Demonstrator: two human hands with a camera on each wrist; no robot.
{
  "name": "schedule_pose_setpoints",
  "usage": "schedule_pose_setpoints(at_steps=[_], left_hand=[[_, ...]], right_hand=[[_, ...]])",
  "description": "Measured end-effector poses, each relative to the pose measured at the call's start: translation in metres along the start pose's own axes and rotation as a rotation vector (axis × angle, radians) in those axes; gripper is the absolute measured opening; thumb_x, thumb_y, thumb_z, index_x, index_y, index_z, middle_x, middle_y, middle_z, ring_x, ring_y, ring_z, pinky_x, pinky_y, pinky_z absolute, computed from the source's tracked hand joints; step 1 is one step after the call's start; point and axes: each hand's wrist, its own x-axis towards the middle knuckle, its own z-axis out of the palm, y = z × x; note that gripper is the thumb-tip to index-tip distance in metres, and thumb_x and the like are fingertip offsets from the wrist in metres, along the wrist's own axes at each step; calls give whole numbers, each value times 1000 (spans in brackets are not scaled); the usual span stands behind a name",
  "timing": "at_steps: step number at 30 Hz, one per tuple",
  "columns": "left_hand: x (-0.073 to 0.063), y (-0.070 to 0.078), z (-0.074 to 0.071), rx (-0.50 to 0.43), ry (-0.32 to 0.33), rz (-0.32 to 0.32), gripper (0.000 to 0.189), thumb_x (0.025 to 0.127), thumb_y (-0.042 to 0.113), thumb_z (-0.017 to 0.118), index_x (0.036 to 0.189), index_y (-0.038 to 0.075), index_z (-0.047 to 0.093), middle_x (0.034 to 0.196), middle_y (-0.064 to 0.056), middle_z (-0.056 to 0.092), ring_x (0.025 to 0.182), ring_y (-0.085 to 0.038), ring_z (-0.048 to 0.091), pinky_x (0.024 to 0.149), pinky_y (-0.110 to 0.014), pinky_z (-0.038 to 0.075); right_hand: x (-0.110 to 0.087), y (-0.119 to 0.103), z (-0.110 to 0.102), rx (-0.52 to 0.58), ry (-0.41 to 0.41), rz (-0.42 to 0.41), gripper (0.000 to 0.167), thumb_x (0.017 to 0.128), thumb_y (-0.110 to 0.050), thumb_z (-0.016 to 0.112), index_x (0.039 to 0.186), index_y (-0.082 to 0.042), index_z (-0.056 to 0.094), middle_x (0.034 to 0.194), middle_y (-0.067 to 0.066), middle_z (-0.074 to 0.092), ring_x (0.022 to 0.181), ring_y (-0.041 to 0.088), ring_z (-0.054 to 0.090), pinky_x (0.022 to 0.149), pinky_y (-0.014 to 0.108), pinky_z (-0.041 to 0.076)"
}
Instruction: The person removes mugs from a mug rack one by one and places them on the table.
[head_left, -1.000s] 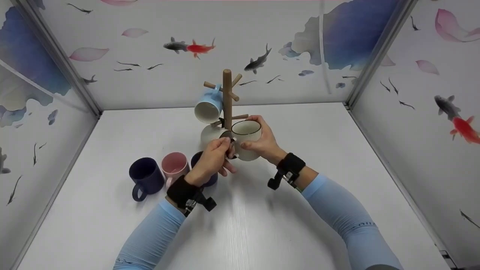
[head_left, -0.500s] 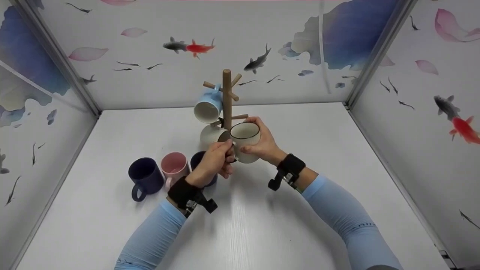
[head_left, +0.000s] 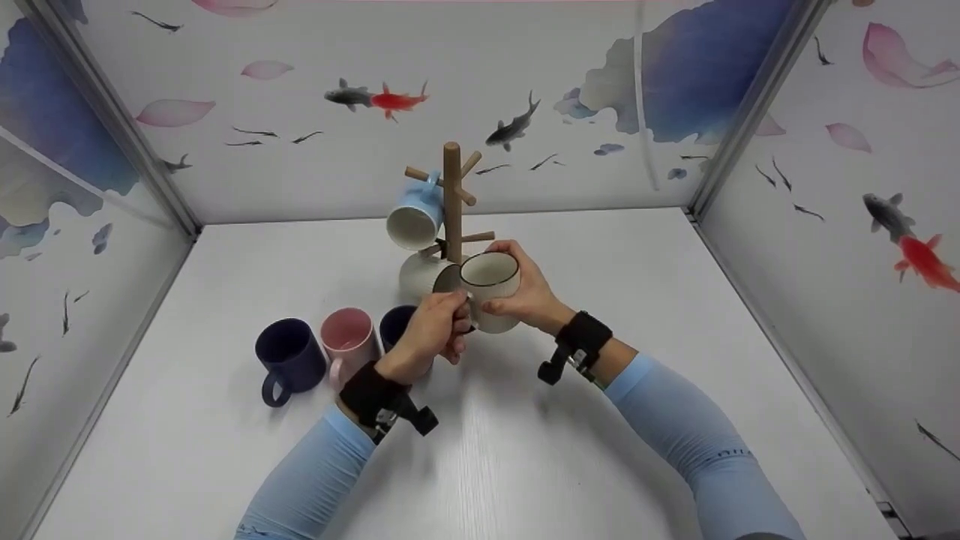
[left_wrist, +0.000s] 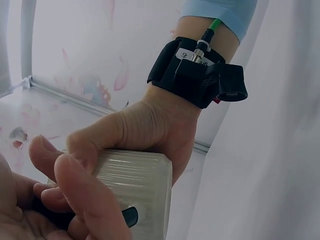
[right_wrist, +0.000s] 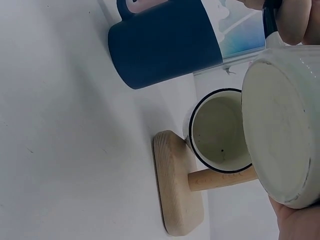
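Observation:
A white mug [head_left: 489, 291] with a dark rim is held upright between both hands, in front of a wooden mug tree [head_left: 452, 199]. My right hand [head_left: 531, 294] grips its body from the right side, thumb across the front. My left hand [head_left: 429, 331] has its fingers curled at the mug's dark handle [left_wrist: 131, 216], mostly covering it. In the right wrist view the mug's pale underside [right_wrist: 277, 135] shows, raised off the table. Another white mug [right_wrist: 220, 132] hangs sideways low on the tree, and a light blue mug [head_left: 415, 217] hangs from an upper peg.
Left of the hands, a navy mug [head_left: 291, 356], a pink mug [head_left: 350, 334] and a second navy mug [head_left: 395, 322], partly behind the left hand, stand on the white table [head_left: 600, 465]. A bare lower peg [head_left: 478, 237] points right. Printed panels [head_left: 285, 165] enclose the table.
Both hands have brought the white mug slightly down and toward me. The left hand's lower fingers, earlier stretched out, have curled in by the handle. The hanging mugs stay in place.

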Motion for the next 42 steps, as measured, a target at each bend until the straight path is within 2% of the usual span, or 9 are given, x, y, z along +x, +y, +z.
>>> schedule_pose_setpoints(at_steps=[10,18,25,30,35,42], left_hand=[[-2,-3,3,-26,2,28,45,118,27,42,75,17,43,64,7,39,47,-8,47,42,-25,42],[-2,-8,8,-51,28,58,44,118,28,42,76,16,42,63,8,37,46,-8,43,43,-23,39],[-5,-11,13,-88,48,99,47,119,25,39,73,16,38,65,8,33,43,-7,38,43,-23,31],[-6,-15,15,-107,71,120,45,118,22,40,74,15,40,65,8,34,41,-6,36,41,-23,29],[-7,-20,17,-107,92,137,44,119,22,40,76,15,40,65,8,33,42,-5,34,41,-22,28],[-9,-26,20,-137,114,144,44,120,23,40,77,15,40,67,7,35,44,-5,34,43,-22,28]], right_hand=[[0,0,-1,20,-20,-17,91,71,-23,94,145,1,48,131,0,68,120,18,66,103,33,56],[-2,0,-3,30,-27,-18,88,72,-17,92,146,3,48,132,1,67,120,17,66,103,32,56],[-4,-2,-5,47,-58,43,88,75,-14,91,150,0,48,135,1,66,124,20,64,106,36,54],[-5,-4,-8,28,-85,83,86,79,-12,88,154,-2,48,138,1,66,125,21,64,108,39,53],[-6,-2,-13,34,-117,86,80,86,-16,81,158,-1,51,142,7,67,125,20,65,106,35,55],[-6,2,-18,-18,-88,73,72,90,-26,72,156,0,57,146,14,69,124,17,66,106,30,54]])
